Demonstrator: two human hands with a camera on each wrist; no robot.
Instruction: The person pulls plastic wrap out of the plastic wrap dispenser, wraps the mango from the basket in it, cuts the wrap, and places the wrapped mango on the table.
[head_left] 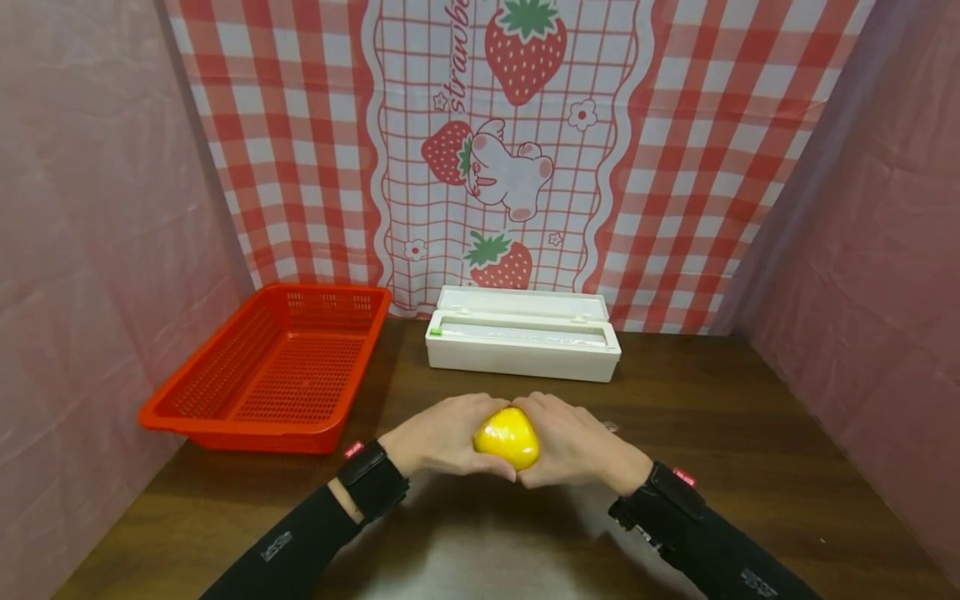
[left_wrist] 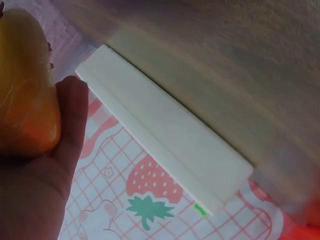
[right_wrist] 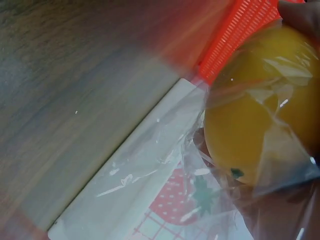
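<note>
A yellow round fruit (head_left: 507, 436) wrapped in clear film sits between both hands at the table's middle front. My left hand (head_left: 442, 437) cups its left side and my right hand (head_left: 573, 442) cups its right side, fingers curled round it. In the left wrist view the fruit (left_wrist: 25, 85) lies against my palm, a finger (left_wrist: 70, 120) beside it. In the right wrist view the fruit (right_wrist: 260, 110) shows crinkled film (right_wrist: 200, 170) hanging loose off it.
A white cling-film dispenser box (head_left: 522, 333) lies behind the hands, lid open. A red perforated basket (head_left: 277, 367) stands at the left. Pink cloth walls close in both sides; a strawberry check cloth hangs at the back. Dark wooden table (head_left: 750, 433).
</note>
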